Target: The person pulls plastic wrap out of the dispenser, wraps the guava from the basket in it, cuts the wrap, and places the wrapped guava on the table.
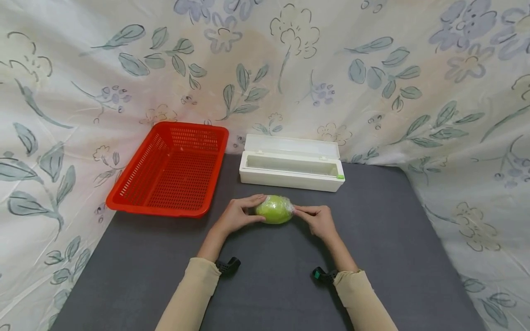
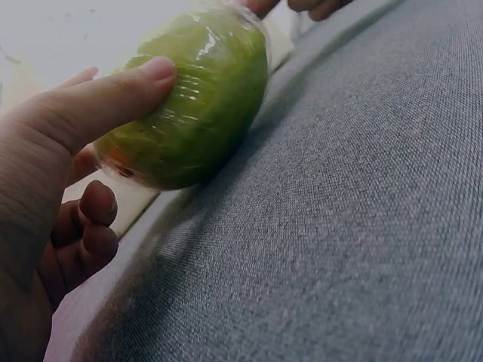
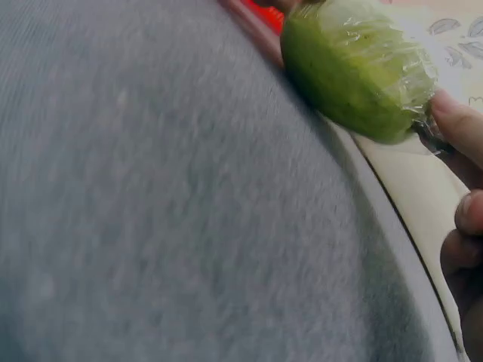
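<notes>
A green fruit, mango-like in shape [image 1: 274, 209], is wrapped in clear plastic film and held between both hands over the grey table. My left hand [image 1: 239, 213] grips its left end, thumb on the near side and fingers on the far side. In the left wrist view the thumb lies across the shiny film on the fruit [image 2: 204, 98]. My right hand [image 1: 319, 220] pinches the gathered film at the right end, between thumb and forefinger. From the right wrist, that bunched film [image 3: 426, 128] shows as a short twist beside the thumb.
A red plastic basket [image 1: 165, 209] with slotted sides stands at the back left. Behind the fruit lies a long white box [image 1: 290, 180], its lid raised and a small green piece at its right end. A floral curtain [image 1: 265, 69] hangs along the table's back edge.
</notes>
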Demonstrator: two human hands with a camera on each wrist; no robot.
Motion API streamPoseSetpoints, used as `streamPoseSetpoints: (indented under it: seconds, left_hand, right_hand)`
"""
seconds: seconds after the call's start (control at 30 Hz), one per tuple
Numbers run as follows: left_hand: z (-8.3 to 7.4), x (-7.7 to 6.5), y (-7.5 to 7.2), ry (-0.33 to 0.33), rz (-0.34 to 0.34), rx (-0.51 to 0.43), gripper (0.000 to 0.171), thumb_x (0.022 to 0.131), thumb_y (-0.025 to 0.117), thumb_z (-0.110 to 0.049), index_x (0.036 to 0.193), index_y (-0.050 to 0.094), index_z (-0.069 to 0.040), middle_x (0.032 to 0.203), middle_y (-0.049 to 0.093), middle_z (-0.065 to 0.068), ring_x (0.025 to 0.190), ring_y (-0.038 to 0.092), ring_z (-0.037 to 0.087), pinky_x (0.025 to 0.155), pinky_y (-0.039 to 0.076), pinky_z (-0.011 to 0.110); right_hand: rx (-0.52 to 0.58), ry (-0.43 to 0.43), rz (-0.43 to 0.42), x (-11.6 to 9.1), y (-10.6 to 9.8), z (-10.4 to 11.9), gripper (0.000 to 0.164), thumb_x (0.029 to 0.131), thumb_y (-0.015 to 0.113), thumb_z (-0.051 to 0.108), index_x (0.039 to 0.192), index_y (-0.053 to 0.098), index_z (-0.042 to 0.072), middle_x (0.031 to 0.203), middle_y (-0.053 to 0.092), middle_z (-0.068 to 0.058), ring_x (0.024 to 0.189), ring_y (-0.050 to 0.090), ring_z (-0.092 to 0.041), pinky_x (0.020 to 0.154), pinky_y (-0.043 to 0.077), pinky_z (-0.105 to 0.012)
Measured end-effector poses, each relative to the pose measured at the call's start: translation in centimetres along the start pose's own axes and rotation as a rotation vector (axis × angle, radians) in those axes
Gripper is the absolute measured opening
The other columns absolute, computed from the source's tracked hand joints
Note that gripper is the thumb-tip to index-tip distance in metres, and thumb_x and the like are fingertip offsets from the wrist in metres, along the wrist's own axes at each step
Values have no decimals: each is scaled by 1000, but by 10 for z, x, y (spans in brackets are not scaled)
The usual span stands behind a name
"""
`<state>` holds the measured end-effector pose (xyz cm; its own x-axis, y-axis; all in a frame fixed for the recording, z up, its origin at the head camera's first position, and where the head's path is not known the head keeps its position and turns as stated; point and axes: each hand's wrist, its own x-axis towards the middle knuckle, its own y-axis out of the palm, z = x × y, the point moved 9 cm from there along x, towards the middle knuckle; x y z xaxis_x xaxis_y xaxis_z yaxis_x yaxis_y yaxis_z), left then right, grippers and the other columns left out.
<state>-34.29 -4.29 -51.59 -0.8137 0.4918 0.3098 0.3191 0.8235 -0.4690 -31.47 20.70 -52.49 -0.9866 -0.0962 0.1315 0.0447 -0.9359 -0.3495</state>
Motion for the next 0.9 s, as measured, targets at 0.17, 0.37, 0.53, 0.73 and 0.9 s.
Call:
streamPoseSetpoints:
  seconds: [0.17,0.37,0.53,0.73,0.9]
  left_hand:
    - [-5,3,-4,16,-3,20,68,79,95,-19,141,68,-15,144,65,14,133,64,25,87,56,31]
    - [-15,7,-8,65,-12,101,68,79,95,-22,141,69,-15,142,67,15,110,74,24,84,59,34]
    - [-16,9,-7,62,7,121,67,80,95,-25,142,69,-16,143,67,14,99,74,22,75,56,27]
    - [-10,6,-8,22,16,110,66,79,96,-24,140,72,-19,146,65,13,72,61,10,65,50,24]
    - [-8,4,-2,20,28,74,66,82,94,-23,143,69,-16,147,64,17,63,52,5,62,48,23]
  right_hand:
    - [-34,-127,-108,4,-3,14,13,88,87,12,101,87,8,77,79,-16,27,37,-5,32,33,-24]
    - [-229,-389,-134,3,6,34,20,89,83,1,109,84,6,104,80,-14,50,66,-8,46,41,-14]
    - [-171,-376,-66,5,10,35,19,92,80,-1,111,82,2,113,78,-17,82,78,-11,54,47,-13]
    - [5,-131,107,15,21,16,33,98,75,6,131,74,2,120,75,-24,41,48,7,37,35,-23]
    - [64,-118,161,16,30,12,35,103,67,2,138,68,0,128,70,-27,44,53,6,44,44,-18]
